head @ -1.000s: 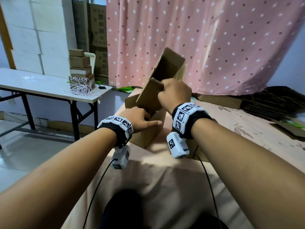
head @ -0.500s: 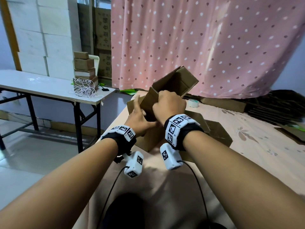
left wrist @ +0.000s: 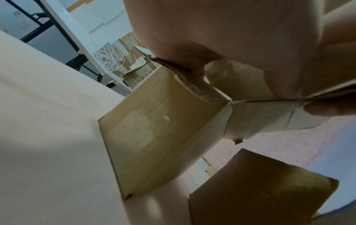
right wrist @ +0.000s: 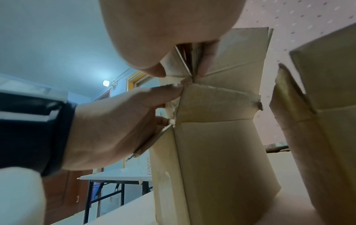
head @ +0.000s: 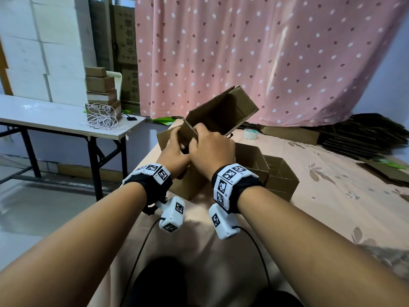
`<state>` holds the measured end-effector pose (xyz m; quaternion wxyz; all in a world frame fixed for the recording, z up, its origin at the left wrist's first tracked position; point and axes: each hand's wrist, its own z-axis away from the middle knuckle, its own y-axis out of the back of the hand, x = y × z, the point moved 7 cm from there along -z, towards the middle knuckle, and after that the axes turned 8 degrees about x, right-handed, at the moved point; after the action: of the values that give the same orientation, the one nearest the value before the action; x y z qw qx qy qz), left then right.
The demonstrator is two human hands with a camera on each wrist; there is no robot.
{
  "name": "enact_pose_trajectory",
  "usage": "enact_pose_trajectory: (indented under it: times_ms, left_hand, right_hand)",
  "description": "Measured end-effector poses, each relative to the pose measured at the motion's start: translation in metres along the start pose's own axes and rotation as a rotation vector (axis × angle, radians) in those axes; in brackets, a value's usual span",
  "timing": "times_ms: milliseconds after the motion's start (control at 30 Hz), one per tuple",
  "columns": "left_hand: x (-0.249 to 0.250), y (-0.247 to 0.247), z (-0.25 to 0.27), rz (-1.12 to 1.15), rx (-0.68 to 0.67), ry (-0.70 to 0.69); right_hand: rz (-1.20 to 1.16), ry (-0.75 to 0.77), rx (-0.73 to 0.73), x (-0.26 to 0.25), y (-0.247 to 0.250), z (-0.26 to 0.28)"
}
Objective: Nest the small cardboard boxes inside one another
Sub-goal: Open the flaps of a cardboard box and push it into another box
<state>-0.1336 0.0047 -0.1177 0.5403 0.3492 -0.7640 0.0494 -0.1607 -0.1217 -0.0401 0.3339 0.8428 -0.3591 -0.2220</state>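
Note:
A small open cardboard box [head: 223, 111] hangs tilted over a larger brown box [head: 190, 187] that stands on the cloth-covered table. My right hand [head: 210, 149] grips the tilted box by its near flaps; in the right wrist view the fingers [right wrist: 208, 64] pinch folded cardboard. My left hand [head: 174, 151] pinches the side flap [right wrist: 152, 141] of the larger box [right wrist: 212, 159], thumb over the cardboard edge in the left wrist view, with the box wall [left wrist: 154, 129] below. The lower end of the tilted box is hidden behind my hands.
A third open box [head: 280, 176] with inner dividers stands just right of the larger one. A tape roll [head: 250, 134] and flat cardboard stacks [head: 358, 134] lie at the back. A side table [head: 55, 116] with stacked boxes and cord stands left; a pink curtain hangs behind.
The small box has come down from a raised, steep tilt to lie low over the larger box. My left hand moved up from the larger box's side to its flap.

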Motion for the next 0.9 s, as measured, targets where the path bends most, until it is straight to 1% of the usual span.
enact_pose_trajectory:
  times_ms: [67, 133, 233, 300, 367, 533, 600, 767, 833, 900]
  left_hand:
    - [0.003, -0.001, -0.003, -0.002, 0.0, 0.012]
    - [0.004, -0.003, -0.007, -0.019, -0.03, 0.034]
    - [0.001, -0.004, -0.014, -0.119, -0.066, 0.09]
    - [0.0, -0.004, -0.016, -0.189, -0.061, 0.11]
    - [-0.002, -0.004, -0.015, -0.24, -0.047, 0.107]
    - [-0.004, -0.006, -0.016, -0.202, -0.041, 0.032]
    - [-0.003, -0.007, -0.018, -0.228, -0.056, 0.016]
    - [-0.009, -0.005, -0.024, -0.317, -0.122, 0.036]
    - [-0.011, -0.003, -0.024, -0.35, -0.095, 0.025]
    - [-0.012, -0.002, -0.024, -0.347, -0.068, 0.007]
  right_hand:
    - [-0.036, -0.016, 0.009, 0.005, 0.0, 0.003]
    - [-0.069, -0.017, 0.003, 0.009, -0.001, 0.005]
    - [-0.078, 0.038, -0.02, 0.005, -0.005, 0.01]
    - [-0.078, 0.046, -0.015, 0.002, -0.006, 0.012]
    - [-0.074, 0.047, -0.014, 0.002, -0.007, 0.012]
    - [-0.04, 0.085, -0.002, 0.002, -0.006, 0.014]
    - [-0.034, 0.097, 0.004, 0.0, -0.006, 0.016]
    - [0.083, 0.235, -0.008, -0.019, -0.005, 0.014]
    - [0.077, 0.233, -0.021, -0.024, -0.005, 0.011]
    - [0.051, 0.243, 0.012, -0.028, -0.006, 0.011]
